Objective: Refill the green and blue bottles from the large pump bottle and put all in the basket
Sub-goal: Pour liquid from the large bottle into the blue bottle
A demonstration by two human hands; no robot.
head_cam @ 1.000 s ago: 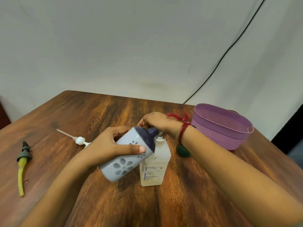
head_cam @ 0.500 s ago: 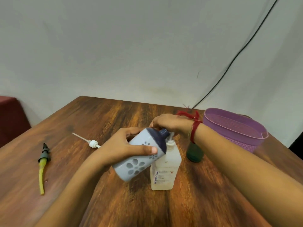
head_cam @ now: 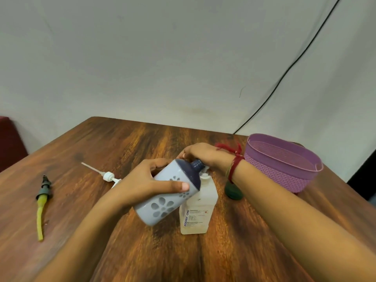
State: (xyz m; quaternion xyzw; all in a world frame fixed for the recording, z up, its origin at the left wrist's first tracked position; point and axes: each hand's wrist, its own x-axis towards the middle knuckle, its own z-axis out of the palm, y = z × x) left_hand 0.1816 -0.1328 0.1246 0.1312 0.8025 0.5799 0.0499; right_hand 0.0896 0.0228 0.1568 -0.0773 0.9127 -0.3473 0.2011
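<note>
A: Blue bottle (head_cam: 164, 198), appearance?
B: Pale blue body, grey flower prints, navy shoulder, open neck.
A: Position, axis?
B: Mid-table (head_cam: 122, 143), tilted; axis runs near-left to far-right, neck up at the large pump bottle (head_cam: 198, 208) top.
A: Grips?
B: Left hand (head_cam: 146, 184) wraps the body. Right hand (head_cam: 201, 157) is over the pump; fingers hidden, cannot tell.

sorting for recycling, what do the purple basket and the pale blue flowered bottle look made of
Purple oval basket: moulded plastic, matt; the weave pattern is pressed in under a smooth rim. Pale blue flower-printed bottle: probably opaque plastic, smooth with soft sheen; ceramic cannot be excluded.
</note>
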